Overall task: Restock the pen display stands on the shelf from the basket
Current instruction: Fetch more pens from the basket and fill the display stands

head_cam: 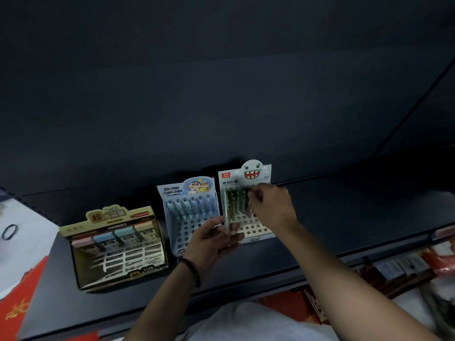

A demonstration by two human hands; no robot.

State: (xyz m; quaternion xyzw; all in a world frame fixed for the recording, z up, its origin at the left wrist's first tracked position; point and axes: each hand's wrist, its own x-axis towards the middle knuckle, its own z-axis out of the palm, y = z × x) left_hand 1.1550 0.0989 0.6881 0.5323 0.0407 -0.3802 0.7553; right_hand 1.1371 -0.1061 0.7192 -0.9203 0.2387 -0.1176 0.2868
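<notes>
While three stands (188,212) wait, left hand (214,238) grips one pen (227,221) (upright).

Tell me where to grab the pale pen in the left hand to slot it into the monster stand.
Pinch the pale pen on its upper barrel, coming from above-right: it stands nearly upright, and the left hand covers its lower part. Empty holes in the monster stand lie just beside it.

Your three pen display stands along the shelf (320,230), gold box stand (115,244) near its left front edge, blue cartoon stand (189,212) mid-shelf with one back row of pens, monster-face stand (246,203) just beside it, dark green pens upright at its back, front holes unfilled
</notes>
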